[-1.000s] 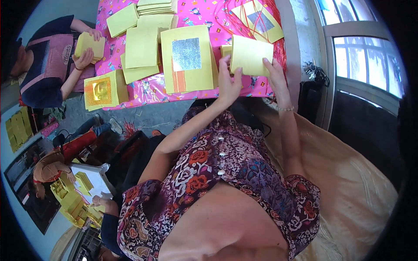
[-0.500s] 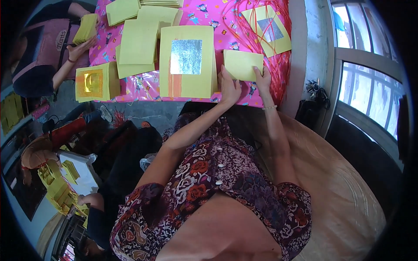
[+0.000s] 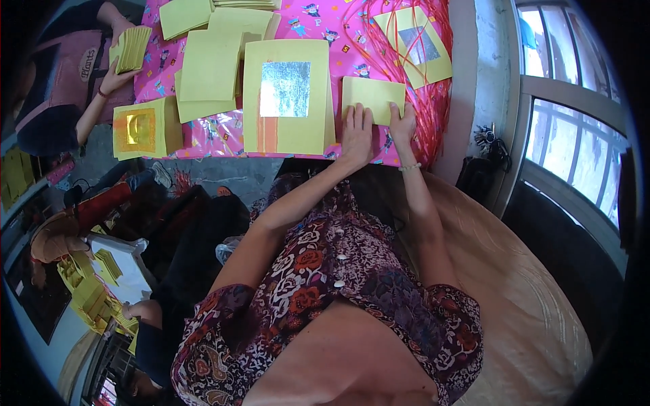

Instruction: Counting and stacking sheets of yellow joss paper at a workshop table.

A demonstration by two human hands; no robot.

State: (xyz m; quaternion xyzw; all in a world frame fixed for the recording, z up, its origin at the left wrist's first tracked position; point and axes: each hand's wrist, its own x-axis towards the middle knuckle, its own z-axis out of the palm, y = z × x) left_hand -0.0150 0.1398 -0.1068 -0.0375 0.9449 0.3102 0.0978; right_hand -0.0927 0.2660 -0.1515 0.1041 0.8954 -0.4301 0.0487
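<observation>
A folded sheet of yellow paper (image 3: 374, 93) lies at the near edge of the pink-covered table. My left hand (image 3: 357, 137) rests on its lower left part, fingers stretched flat over the sheet. At the paper's right edge, my right hand (image 3: 402, 127) grips it with the thumb on top; the fingers underneath are hidden. Just left of my hands is a stack of larger yellow sheets (image 3: 288, 135), the top one bearing a silver foil square (image 3: 286, 89) and an orange band.
Red strings (image 3: 433, 101) trail along the table's right side, over a yellow sheet with foil (image 3: 439, 66). More yellow stacks (image 3: 210, 68) and a gold-foil stack (image 3: 172, 128) stand left. A co-worker's hands (image 3: 116, 78) hold a yellow bundle. A window (image 3: 572, 149) is at right.
My left hand has shifted from the paper's lower left edge to lie flat on it. My right hand has moved slightly left. The co-worker's hands now both hold the bundle.
</observation>
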